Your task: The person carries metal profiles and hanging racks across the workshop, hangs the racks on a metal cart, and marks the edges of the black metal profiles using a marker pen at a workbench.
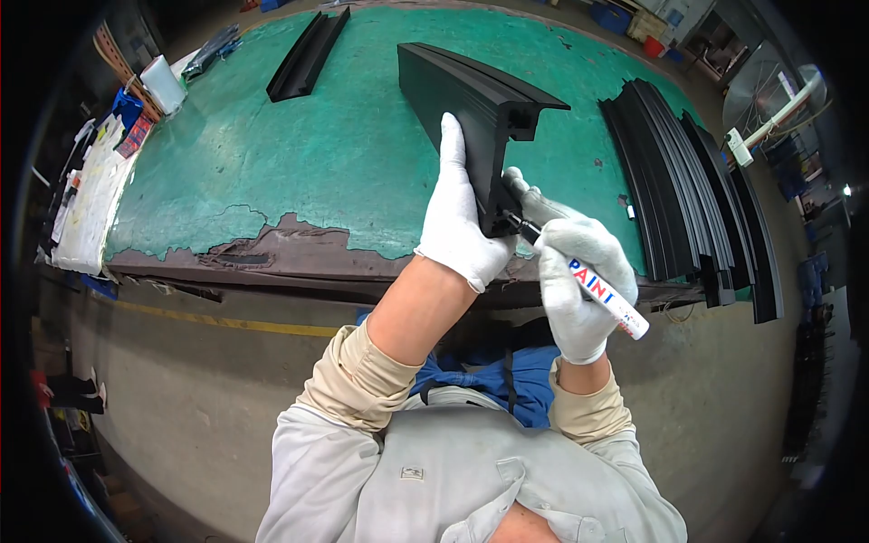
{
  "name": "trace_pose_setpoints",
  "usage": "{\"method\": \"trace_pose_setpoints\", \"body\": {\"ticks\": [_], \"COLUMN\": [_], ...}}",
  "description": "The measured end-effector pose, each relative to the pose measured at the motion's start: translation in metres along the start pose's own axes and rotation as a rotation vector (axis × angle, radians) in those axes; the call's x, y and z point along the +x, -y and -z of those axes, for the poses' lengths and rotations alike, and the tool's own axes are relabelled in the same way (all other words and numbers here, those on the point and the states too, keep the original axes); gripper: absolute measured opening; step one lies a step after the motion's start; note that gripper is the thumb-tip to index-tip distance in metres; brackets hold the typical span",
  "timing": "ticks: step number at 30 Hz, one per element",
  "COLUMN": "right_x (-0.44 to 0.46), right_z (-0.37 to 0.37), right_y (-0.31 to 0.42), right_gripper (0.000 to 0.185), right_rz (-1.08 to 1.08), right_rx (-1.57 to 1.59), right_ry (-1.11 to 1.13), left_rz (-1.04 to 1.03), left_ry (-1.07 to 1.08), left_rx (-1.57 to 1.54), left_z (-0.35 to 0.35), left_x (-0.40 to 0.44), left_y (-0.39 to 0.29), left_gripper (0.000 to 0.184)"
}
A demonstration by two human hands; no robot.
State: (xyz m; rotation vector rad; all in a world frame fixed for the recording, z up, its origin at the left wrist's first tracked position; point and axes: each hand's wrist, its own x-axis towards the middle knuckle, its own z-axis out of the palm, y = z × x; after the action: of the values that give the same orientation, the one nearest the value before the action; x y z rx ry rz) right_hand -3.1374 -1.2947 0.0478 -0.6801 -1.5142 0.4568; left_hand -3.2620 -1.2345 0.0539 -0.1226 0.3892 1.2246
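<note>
A long black profile (453,90) stands tilted over the green table, its cut end facing me. My left hand (462,217), in a white glove, grips the profile near its lower end, with the thumb lying up along its side face. In my gloved right hand (584,262) is a white paint marker (608,299) with "PAINT" printed on its barrel. The marker's dark tip end points at the lower corner of the profile's cut end; whether it touches cannot be made out.
Several black profiles (665,181) lie side by side at the table's right. Another black profile (308,56) rests at the far left. The green table top (272,154) is torn along its front edge. A white roll (163,86) and papers (90,199) sit at the left edge.
</note>
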Motion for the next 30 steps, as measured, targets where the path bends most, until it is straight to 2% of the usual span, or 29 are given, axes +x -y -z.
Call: {"method": "trace_pose_setpoints", "body": {"ticks": [3, 11, 15, 30], "right_x": [0.0, 0.0, 0.001, 0.0], "right_z": [-0.001, -0.001, -0.001, 0.002], "right_y": [-0.005, -0.004, -0.004, -0.007], "right_gripper": [0.023, 0.023, 0.024, 0.024], "right_rz": [0.146, 0.136, 0.159, 0.147], "right_rx": [-0.062, -0.097, -0.106, -0.075], "right_ry": [0.068, 0.104, 0.103, 0.038], "left_rz": [0.021, 0.025, 0.014, 0.021], "left_ry": [-0.004, -0.018, -0.073, 0.006], "left_rx": [-0.003, 0.003, 0.005, 0.052], "left_z": [-0.002, -0.001, -0.007, -0.014], "left_x": [-0.001, 0.0, -0.003, -0.005], "left_y": [0.001, 0.0, 0.001, -0.004], "left_gripper": [0.056, 0.056, 0.064, 0.069]}}
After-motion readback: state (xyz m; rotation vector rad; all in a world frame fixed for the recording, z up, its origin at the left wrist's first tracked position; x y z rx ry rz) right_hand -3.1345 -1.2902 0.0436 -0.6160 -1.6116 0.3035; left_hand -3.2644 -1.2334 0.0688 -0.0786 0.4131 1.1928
